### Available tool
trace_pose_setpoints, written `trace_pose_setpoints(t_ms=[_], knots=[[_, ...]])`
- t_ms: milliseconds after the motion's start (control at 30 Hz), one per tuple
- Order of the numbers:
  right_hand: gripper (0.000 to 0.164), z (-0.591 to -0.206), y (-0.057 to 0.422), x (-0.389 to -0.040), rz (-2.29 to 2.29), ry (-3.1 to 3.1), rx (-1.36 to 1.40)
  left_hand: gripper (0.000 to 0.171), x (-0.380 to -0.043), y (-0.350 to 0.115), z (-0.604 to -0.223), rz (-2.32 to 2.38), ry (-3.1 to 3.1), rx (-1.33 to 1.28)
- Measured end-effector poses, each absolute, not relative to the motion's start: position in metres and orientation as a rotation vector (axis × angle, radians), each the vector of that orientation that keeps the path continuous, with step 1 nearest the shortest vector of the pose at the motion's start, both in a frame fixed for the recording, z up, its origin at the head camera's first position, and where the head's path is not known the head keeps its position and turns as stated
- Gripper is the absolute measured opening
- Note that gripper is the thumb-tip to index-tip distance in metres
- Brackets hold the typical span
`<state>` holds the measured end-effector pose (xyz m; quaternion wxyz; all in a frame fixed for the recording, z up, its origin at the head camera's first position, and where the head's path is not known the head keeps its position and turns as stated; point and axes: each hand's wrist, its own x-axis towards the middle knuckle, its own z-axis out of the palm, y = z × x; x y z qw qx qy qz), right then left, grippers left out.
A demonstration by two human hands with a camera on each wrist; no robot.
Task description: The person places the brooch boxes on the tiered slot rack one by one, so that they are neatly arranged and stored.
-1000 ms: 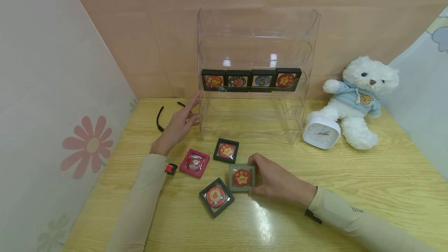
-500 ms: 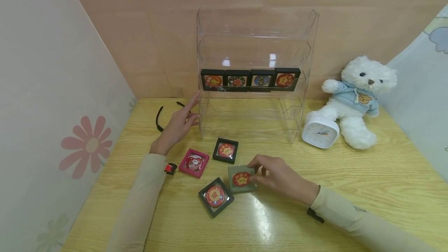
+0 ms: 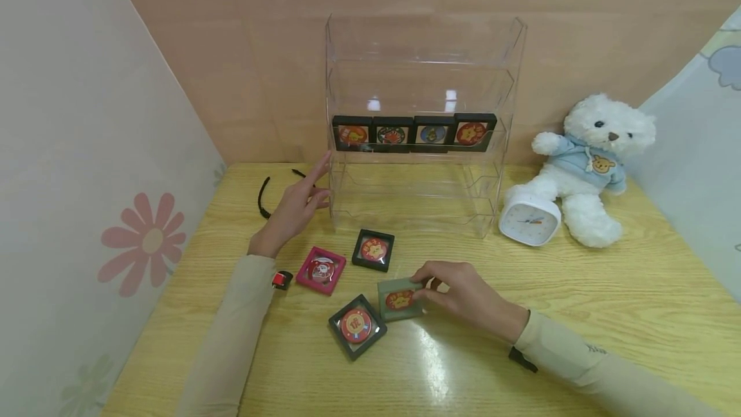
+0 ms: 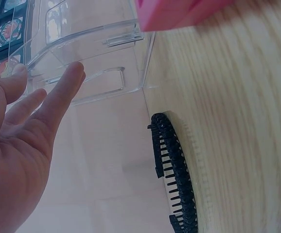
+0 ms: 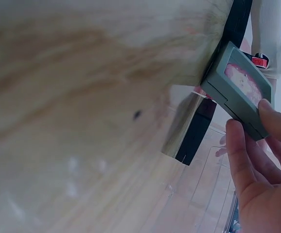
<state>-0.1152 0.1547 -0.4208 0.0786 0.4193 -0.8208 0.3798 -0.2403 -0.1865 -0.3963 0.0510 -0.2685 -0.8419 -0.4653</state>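
Note:
My right hand [image 3: 463, 295] pinches a green square display case [image 5: 245, 92] by its right edge, thumb on the front, tilting it up off the table. A red round badge with a yellow star shows inside it. My left hand [image 3: 289, 214] touches the left side of the clear tiered rack [image 4: 96, 63] with fairly straight fingers. Near the green case lie a black case with a star badge [image 3: 374, 250], a pink case [image 3: 321, 270] and a dark case with a red and gold badge [image 3: 357, 327].
Several black cases [image 3: 412, 134] stand in a row on the rack's middle tier. To the rack's right sit a white clock [image 3: 529, 220] and a white teddy bear [image 3: 596, 153] in blue. A black toothed hair band [image 4: 175, 174] lies behind my left hand.
My right thumb has shifted from the green case's near edge onto its front, and the case now tilts up on the table. My left hand stays at the rack.

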Motion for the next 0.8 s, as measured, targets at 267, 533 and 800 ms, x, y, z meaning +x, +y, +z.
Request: trace_pose_setpoints(t_ms=[267, 533, 800], knots=[[0.027, -0.421, 0.156, -0.115, 1.17, -2.391, 1.275, 0.078, -0.241, -0.186, -0.397, -1.425, -2.536, -0.828], [0.037, -0.411, 0.156, -0.12, 1.201, -2.281, 1.311, 0.074, -0.233, -0.182, -0.387, -1.469, -2.524, -0.826], [0.036, -0.401, 0.159, -0.126, 1.118, -2.279, 1.268, 0.071, -0.219, -0.177, -0.371, -1.456, -2.528, -0.837]])
